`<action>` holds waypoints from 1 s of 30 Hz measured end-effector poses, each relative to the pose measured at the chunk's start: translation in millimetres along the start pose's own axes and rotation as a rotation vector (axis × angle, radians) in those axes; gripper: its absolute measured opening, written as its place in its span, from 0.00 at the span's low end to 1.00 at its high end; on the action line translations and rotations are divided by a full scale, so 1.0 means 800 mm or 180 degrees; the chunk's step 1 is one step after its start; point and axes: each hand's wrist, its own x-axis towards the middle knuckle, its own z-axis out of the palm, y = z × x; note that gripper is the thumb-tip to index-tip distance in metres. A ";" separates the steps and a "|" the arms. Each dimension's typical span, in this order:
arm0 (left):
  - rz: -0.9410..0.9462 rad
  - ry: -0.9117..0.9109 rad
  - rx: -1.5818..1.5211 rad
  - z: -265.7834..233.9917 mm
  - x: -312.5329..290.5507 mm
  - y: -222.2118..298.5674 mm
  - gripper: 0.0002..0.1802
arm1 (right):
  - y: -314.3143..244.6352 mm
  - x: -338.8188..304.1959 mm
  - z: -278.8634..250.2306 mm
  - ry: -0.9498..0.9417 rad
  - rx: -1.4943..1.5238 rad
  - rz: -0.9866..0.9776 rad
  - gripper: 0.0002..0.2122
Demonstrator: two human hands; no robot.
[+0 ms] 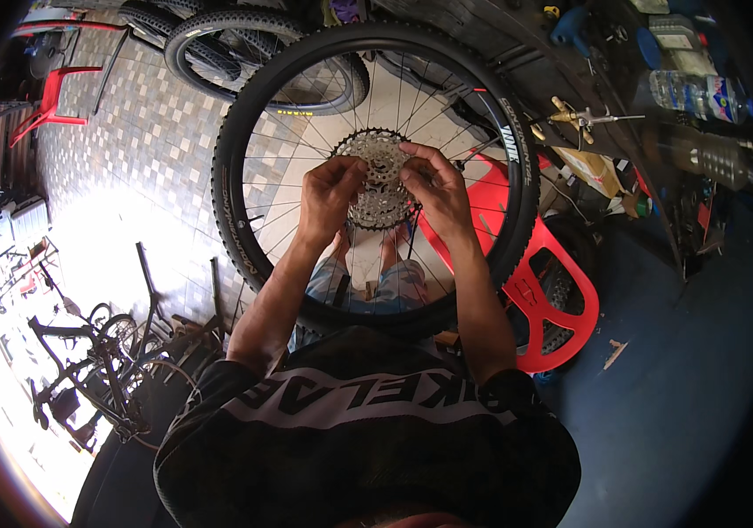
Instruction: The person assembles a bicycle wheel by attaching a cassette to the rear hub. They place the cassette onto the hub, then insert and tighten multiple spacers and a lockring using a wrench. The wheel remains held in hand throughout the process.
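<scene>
A large bicycle wheel (526,176) with a black knobbly tyre lies before me, its spokes running to the hub. At its middle sits a silver, multi-ring cassette (374,211). Over the cassette's left part, my left hand (330,195) is closed, thumb and forefinger pinched together; whatever they hold is too small to make out. My right hand (440,192) is at the cassette's right edge with its fingers curled. Its forefinger and thumb tips point inward at the sprockets, a little apart from each other. Any small part between them cannot be made out.
Beneath the wheel's right side is a red plastic chair (561,308). More tyred wheels (209,53) lie at the far left. A dark bench with tools and plastic bottles (697,95) runs along the right. A bicycle frame (99,361) stands lower left; another red chair (52,106) is beyond.
</scene>
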 end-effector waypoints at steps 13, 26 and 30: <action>-0.0132 -0.0162 0.0286 -0.013 0.024 -0.019 0.13 | 0.037 0.019 -0.003 0.0000 -0.0623 -0.0056 0.16; -0.0689 -0.0059 -0.0497 -0.019 0.024 -0.059 0.20 | 0.061 0.017 -0.005 -0.0054 -0.1043 0.0157 0.17; -0.0642 -0.0008 -0.0191 -0.016 0.022 -0.057 0.21 | 0.073 0.019 -0.006 -0.0067 -0.1024 0.0134 0.17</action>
